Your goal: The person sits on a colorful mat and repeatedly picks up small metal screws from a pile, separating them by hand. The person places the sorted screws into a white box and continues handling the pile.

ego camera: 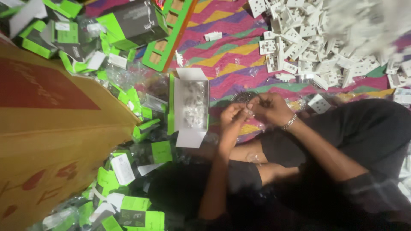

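Left hand (233, 117) and right hand (269, 108) brought together just right of an open white box (191, 107), fingertips touching around a small pale part (249, 112) too blurred to name. Left grip narrow, pinched on that part; right grip curled close on the same spot, hard to tell whether holding it or only touching. Metal bracelet (290, 122) on the right wrist. Box filled with small clear packets, lying on a zigzag patterned cloth (227, 51) of pink, yellow and green. Far right, a heap of white socket plates (317, 38) spread over the cloth; one single plate (319, 103) just beside the right wrist. Left, a large brown carton (51, 124), with green-and-dark cartons (132, 23) and flat green packs scattered around it
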`<state>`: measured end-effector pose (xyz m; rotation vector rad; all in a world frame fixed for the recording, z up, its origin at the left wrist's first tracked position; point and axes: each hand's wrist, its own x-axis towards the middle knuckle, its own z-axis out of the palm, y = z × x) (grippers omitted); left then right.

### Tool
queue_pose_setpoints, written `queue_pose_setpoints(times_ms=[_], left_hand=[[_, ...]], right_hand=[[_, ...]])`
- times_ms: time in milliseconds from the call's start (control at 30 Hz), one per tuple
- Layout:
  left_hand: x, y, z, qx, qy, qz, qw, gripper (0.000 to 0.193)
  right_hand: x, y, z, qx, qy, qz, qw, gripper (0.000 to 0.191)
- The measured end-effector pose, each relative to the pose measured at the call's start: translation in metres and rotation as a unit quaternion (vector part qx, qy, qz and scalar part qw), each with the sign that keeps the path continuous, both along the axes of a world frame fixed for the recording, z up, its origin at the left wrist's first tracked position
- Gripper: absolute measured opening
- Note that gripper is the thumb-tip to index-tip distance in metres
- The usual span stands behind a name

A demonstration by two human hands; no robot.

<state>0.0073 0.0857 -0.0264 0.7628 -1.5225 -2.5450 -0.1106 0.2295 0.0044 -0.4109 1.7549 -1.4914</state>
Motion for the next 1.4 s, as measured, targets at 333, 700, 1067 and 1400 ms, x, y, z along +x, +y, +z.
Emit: queue_pose_setpoints(times_ms=[333, 700, 1067, 1400], left_hand=[[-0.004, -0.002, -0.006, 0.092, -0.044, 0.036, 0.994, 0.023], [-0.005, 0.005, -0.001, -0.106, 0.055, 0.021, 0.993, 0.013], [-0.005, 0.005, -0.004, -0.103, 0.022, 0.01, 0.994, 0.011], [-0.008, 0.0, -0.015, -0.072, -0.016, 0.079, 0.994, 0.022]], right_hand=[[0.001, 0.002, -0.011, -0.035, -0.035, -0.066, 0.997, 0.011], [-0.001, 0.0, 0.002, 0.019, 0.016, -0.013, 1.0, 0.009], [0.007, -0.004, 0.012, -0.011, 0.022, -0.057, 0.998, 0.007], [0.002, -0.004, 0.016, 0.015, 0.173, -0.006, 0.985, 0.03]])
